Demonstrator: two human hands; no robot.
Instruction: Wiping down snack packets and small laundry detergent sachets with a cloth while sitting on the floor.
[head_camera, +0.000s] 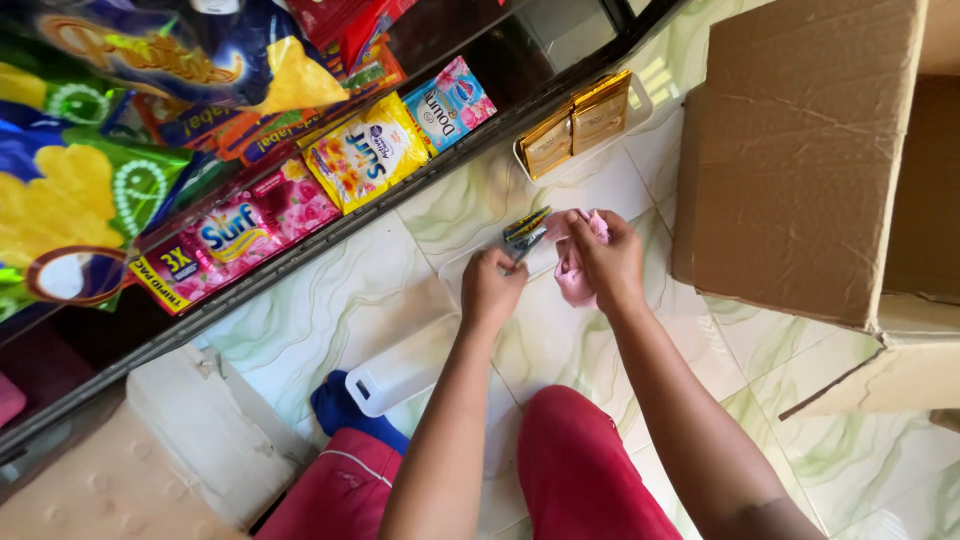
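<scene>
Seen from above, a person kneels on a pale green marbled tile floor beside a glass-fronted display case. At far left the case is packed with bright sachets, a yellow detergent packet and a pink one among them, laid face-up against the glass so each can be seen from outside. Just below it, by the person's knee, a white plastic tray lies on the tiles, its inside hidden from this angle.

At centre, the left hand is closed around a small bundle of dark-and-yellow sachets, pinched at one end so the rest fan out upward. Beside it the right hand is curled on a pink sachet strip, which hangs from the fingers just over the floor. The two hands nearly touch, apparently working the packets together.

Above them, a second white tray against the case's frame holds gold-brown sachets standing upright in a row, a sorted batch by the look of it. At right an open cardboard box sits within arm's reach, flaps spread.
</scene>
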